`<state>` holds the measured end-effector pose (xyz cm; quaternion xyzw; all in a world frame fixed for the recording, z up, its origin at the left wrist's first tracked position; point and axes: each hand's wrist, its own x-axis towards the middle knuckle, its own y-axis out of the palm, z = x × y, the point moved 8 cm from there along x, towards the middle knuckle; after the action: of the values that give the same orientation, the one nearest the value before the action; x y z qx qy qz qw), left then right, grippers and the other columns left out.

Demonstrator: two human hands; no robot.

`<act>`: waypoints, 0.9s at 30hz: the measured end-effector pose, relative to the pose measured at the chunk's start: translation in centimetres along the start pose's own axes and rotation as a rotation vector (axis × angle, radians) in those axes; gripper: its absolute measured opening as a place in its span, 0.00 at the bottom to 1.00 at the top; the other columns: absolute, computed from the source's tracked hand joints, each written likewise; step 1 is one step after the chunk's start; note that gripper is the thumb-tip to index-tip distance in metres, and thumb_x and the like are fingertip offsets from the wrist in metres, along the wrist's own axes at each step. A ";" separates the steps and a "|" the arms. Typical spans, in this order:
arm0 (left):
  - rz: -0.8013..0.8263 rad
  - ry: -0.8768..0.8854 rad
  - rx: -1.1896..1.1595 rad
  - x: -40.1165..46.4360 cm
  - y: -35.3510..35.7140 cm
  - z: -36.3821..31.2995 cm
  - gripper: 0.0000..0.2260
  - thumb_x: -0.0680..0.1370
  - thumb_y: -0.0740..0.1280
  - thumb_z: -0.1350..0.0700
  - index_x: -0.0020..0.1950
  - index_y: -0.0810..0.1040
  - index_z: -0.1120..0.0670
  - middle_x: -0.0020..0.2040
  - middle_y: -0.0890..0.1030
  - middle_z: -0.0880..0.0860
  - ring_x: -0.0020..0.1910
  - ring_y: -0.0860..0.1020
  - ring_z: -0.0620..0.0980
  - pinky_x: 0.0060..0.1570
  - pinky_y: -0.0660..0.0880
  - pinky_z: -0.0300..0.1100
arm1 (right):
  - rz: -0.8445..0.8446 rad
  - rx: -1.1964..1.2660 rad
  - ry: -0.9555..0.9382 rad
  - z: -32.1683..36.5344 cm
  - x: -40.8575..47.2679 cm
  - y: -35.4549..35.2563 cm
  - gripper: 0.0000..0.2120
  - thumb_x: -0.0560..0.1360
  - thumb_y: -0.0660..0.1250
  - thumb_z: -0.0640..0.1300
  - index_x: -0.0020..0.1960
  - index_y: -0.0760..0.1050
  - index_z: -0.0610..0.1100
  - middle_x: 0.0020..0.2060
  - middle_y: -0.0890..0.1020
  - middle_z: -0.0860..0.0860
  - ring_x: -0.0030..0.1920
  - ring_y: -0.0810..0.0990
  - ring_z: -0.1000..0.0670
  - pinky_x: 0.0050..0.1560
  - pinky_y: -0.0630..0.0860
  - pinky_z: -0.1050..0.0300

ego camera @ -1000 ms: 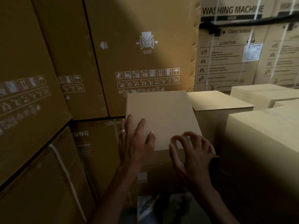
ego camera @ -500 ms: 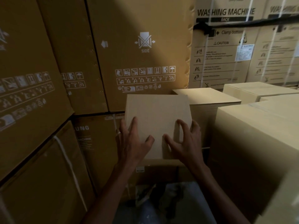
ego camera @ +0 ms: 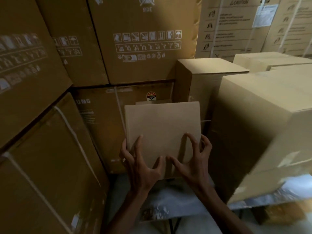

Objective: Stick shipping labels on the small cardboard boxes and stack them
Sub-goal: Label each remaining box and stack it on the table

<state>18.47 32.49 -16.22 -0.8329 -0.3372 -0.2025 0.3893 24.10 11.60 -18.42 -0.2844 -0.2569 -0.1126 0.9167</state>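
A small plain cardboard box [ego camera: 163,125] is held in front of me, its broad blank face turned up toward the camera. My left hand [ego camera: 140,166] grips its near left edge, fingers wrapped over the side and thumb on the face. My right hand [ego camera: 192,159] grips the near right edge, thumb and forefinger spread on the face, other fingers curled around the side. No label shows on the visible face. Behind it, the top edge of another small box [ego camera: 152,103] peeks out.
Tall brown appliance cartons [ego camera: 143,48] wall in the left and back. Pale cardboard boxes [ego camera: 261,124] stand close on the right, more [ego camera: 211,68] behind them. Below my arms lies a shiny plastic-covered surface [ego camera: 168,205].
Both hands closed on the box's near edges and drew it down and toward me. The view dropped lower.
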 end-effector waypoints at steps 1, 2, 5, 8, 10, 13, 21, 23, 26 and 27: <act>-0.002 -0.006 -0.014 -1.0 0.3 0.5 0.43 0.62 0.82 0.45 0.74 0.71 0.52 0.74 0.60 0.60 0.71 0.65 0.61 0.65 0.69 0.52 | 0.010 0.002 -0.011 -0.5 -0.8 0.1 0.47 0.64 0.80 0.62 0.77 0.64 0.52 0.76 0.54 0.43 0.71 0.57 0.54 0.68 0.67 0.49; -0.001 -0.014 -0.036 -1.9 0.7 1.1 0.43 0.62 0.83 0.47 0.74 0.71 0.53 0.74 0.60 0.60 0.71 0.65 0.61 0.65 0.69 0.51 | 0.015 -0.004 -0.027 -1.0 -1.5 0.1 0.46 0.65 0.80 0.61 0.76 0.64 0.52 0.76 0.55 0.42 0.69 0.56 0.55 0.67 0.68 0.49; 0.008 -0.049 -0.080 -4.8 2.1 3.1 0.43 0.61 0.84 0.49 0.73 0.71 0.54 0.73 0.60 0.61 0.70 0.67 0.62 0.65 0.71 0.52 | 0.054 -0.024 -0.051 -3.3 -3.7 0.6 0.44 0.66 0.79 0.62 0.75 0.62 0.55 0.73 0.57 0.42 0.70 0.63 0.48 0.67 0.71 0.46; 0.015 -0.095 -0.063 -7.8 3.3 4.7 0.44 0.59 0.86 0.50 0.70 0.70 0.55 0.70 0.62 0.60 0.66 0.69 0.61 0.62 0.72 0.54 | 0.067 -0.055 -0.055 -6.2 -5.7 1.2 0.44 0.65 0.80 0.61 0.74 0.62 0.53 0.70 0.59 0.43 0.66 0.71 0.35 0.66 0.74 0.41; 0.031 -0.139 -0.056 -9.8 4.2 5.8 0.45 0.58 0.87 0.50 0.69 0.69 0.56 0.69 0.63 0.59 0.63 0.69 0.61 0.60 0.74 0.55 | 0.052 -0.092 -0.062 -7.7 -7.0 1.3 0.45 0.62 0.85 0.54 0.70 0.65 0.50 0.66 0.62 0.44 0.62 0.74 0.31 0.63 0.75 0.41; 0.106 -0.221 -0.033 -12.6 5.9 7.6 0.43 0.58 0.86 0.50 0.67 0.68 0.55 0.69 0.62 0.58 0.61 0.70 0.62 0.58 0.75 0.56 | 0.088 -0.107 -0.030 -10.2 -9.0 1.6 0.44 0.57 0.88 0.46 0.66 0.67 0.45 0.62 0.64 0.44 0.59 0.74 0.33 0.62 0.71 0.49; 0.253 -0.341 0.069 -16.4 7.3 10.1 0.34 0.67 0.80 0.49 0.66 0.67 0.54 0.72 0.59 0.56 0.59 0.75 0.66 0.53 0.78 0.55 | 0.266 -0.089 0.162 -14.4 -14.5 2.1 0.26 0.76 0.75 0.42 0.66 0.64 0.45 0.64 0.69 0.37 0.61 0.75 0.34 0.60 0.73 0.51; 0.278 -0.371 0.073 -16.6 6.9 10.1 0.36 0.65 0.76 0.42 0.67 0.65 0.51 0.73 0.58 0.54 0.62 0.74 0.65 0.55 0.77 0.58 | 0.259 -0.009 0.147 -14.1 -14.7 1.4 0.19 0.78 0.72 0.41 0.62 0.65 0.49 0.55 0.73 0.44 0.54 0.77 0.43 0.54 0.75 0.55; 0.179 -0.428 0.031 -16.4 5.4 8.4 0.39 0.64 0.73 0.38 0.71 0.63 0.48 0.78 0.52 0.50 0.65 0.72 0.64 0.56 0.77 0.61 | 0.210 0.133 0.204 -13.3 -13.2 -0.3 0.22 0.80 0.65 0.34 0.59 0.63 0.59 0.51 0.73 0.58 0.52 0.75 0.61 0.51 0.71 0.71; 0.120 -0.408 0.002 -16.1 4.7 7.1 0.40 0.65 0.73 0.38 0.72 0.63 0.49 0.79 0.51 0.50 0.66 0.71 0.64 0.57 0.77 0.62 | 0.195 0.163 0.216 -13.1 -12.6 -0.7 0.21 0.80 0.64 0.34 0.61 0.64 0.56 0.53 0.74 0.59 0.54 0.76 0.63 0.52 0.72 0.71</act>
<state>11.30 29.30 -32.64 -0.8748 -0.3591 -0.0060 0.3251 18.56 4.24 -34.06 -0.2188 -0.1363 -0.0317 0.9657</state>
